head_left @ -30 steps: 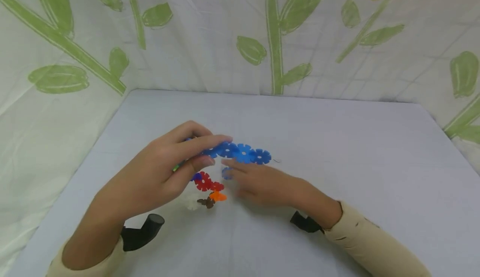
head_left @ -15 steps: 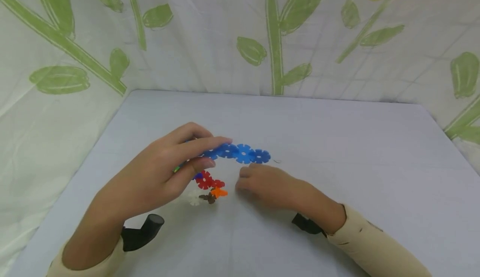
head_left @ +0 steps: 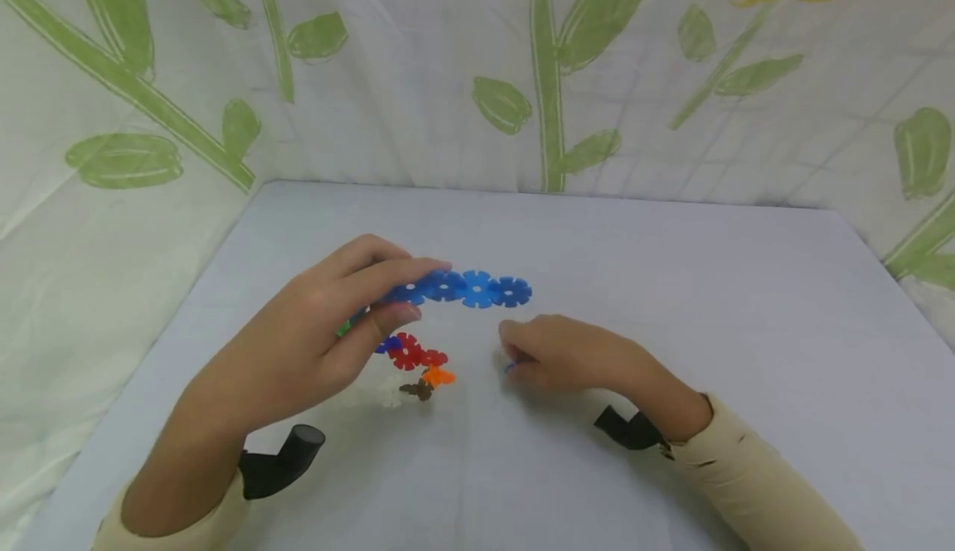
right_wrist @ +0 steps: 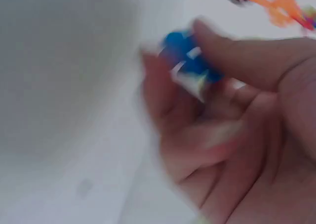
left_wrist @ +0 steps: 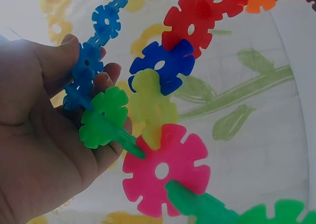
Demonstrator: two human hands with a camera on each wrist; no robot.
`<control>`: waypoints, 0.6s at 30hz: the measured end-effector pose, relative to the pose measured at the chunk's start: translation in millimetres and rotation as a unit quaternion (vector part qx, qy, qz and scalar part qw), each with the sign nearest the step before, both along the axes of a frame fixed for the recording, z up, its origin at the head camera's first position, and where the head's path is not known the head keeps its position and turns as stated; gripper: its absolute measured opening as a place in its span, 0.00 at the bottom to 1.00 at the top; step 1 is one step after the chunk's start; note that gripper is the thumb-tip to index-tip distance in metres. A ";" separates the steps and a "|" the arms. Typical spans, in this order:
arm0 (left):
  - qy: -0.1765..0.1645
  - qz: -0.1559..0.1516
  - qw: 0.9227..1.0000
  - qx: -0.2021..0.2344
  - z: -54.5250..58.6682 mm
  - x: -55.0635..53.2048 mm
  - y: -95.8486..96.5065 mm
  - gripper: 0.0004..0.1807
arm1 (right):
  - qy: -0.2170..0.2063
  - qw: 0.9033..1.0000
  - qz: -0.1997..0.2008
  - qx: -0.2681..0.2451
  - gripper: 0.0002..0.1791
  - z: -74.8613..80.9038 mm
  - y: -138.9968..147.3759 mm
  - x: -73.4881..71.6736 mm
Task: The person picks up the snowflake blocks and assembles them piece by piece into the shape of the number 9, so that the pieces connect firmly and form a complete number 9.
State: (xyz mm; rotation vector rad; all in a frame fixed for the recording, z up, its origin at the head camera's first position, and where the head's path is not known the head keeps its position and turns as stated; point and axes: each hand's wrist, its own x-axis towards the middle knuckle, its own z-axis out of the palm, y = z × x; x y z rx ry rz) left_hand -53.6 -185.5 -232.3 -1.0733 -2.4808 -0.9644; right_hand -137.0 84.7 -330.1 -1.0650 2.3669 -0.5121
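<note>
My left hand [head_left: 306,344] holds a chain of interlocking flower-shaped plastic discs by its blue discs [head_left: 472,278], thumb below and fingers above. The blue end points right, above the table. In the left wrist view, the chain loops through a green disc [left_wrist: 104,117], a pink disc [left_wrist: 140,179], a yellow disc [left_wrist: 154,105], a dark blue disc [left_wrist: 170,61] and a red disc [left_wrist: 182,19]. Right of the chain, apart from it, my right hand [head_left: 570,352] pinches a single blue disc [right_wrist: 183,53] between thumb and fingers; the right wrist view is blurred.
The chain's other end, with an orange disc [head_left: 438,377], a brown disc [head_left: 423,390] and a whitish disc [head_left: 391,393], hangs low near the white table [head_left: 634,253]. Black curved mounts [head_left: 287,460] sit at both wrists. A leaf-printed cloth [head_left: 418,79] stands behind.
My right hand has closed on the loose blue disc and moved right, away from the chain. My left hand has risen slightly with the chain.
</note>
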 end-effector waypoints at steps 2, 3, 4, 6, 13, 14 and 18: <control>0.010 0.003 1.000 0.007 0.7 -0.6 -0.4 0.24 | -0.030 0.994 -0.002 -0.102 0.08 12.9 7.8 -2.1; 0.013 0.005 1.000 0.009 0.9 -0.9 -0.7 0.24 | -0.040 0.985 0.002 -0.168 0.06 19.9 12.3 -2.8; 0.015 0.007 1.000 0.009 1.0 -1.2 -0.7 0.24 | -0.053 0.971 0.007 -0.231 0.04 27.2 17.2 -3.1; 0.016 0.011 1.000 0.011 1.6 -1.5 -0.4 0.24 | -0.069 0.934 0.021 -0.350 0.06 40.8 26.3 -1.6; 0.003 0.016 1.000 0.009 1.2 -1.5 0.2 0.23 | -0.165 0.864 -0.038 -0.475 0.15 68.9 40.4 14.0; 0.000 0.017 1.000 0.009 0.9 -1.2 0.3 0.24 | -0.176 0.859 -0.044 -0.479 0.14 69.7 39.9 15.0; -0.008 0.017 1.000 0.008 0.7 0.2 1.9 0.24 | -0.212 0.842 -0.042 -0.495 0.13 68.8 38.5 15.3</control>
